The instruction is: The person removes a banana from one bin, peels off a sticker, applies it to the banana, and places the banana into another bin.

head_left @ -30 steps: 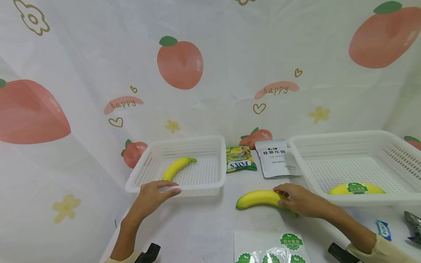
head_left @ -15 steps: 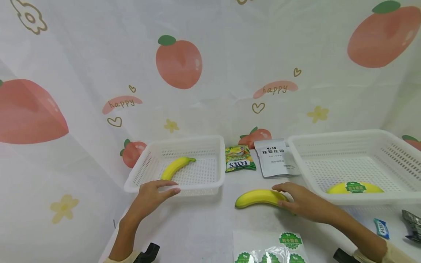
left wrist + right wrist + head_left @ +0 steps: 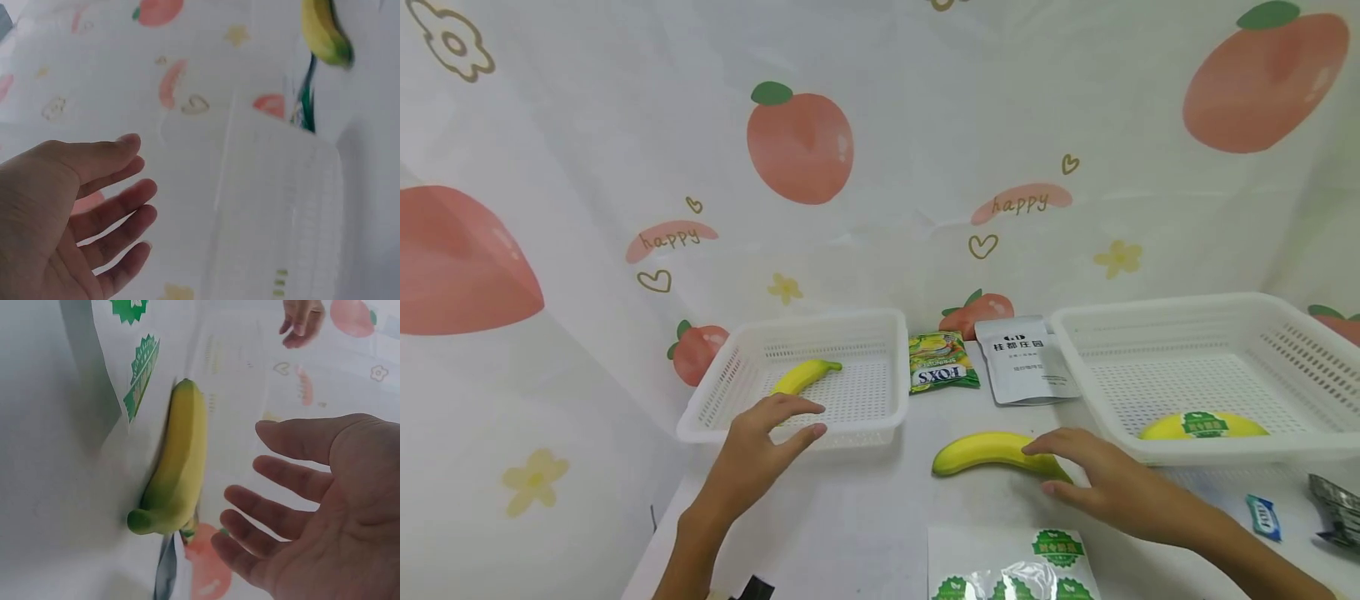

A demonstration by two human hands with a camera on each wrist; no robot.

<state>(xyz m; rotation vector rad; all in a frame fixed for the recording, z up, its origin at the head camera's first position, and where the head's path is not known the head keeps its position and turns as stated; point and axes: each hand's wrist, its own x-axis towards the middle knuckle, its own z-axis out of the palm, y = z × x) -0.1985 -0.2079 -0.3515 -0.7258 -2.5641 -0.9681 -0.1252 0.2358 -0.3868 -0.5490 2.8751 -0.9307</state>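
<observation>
A yellow banana lies on the white table between the two baskets. My right hand hovers over its right end; the right wrist view shows the fingers spread and apart from the banana. My left hand is held at the near rim of the left white basket, thumb and fingers apart, with nothing between them. Inside that basket lies another banana, partly hidden by the left hand. The right white basket holds a banana with a green round sticker, its lower part hidden by the rim.
A sheet of green stickers lies at the front. Behind the table banana are a green and yellow FOX'S packet and a silver pouch. Toward the right edge lie a small blue packet and a dark wrapper.
My right hand has let go of the table banana and drawn back slightly toward the right and front. The left hand has shifted a little right, its thumb and fingers wider apart.
</observation>
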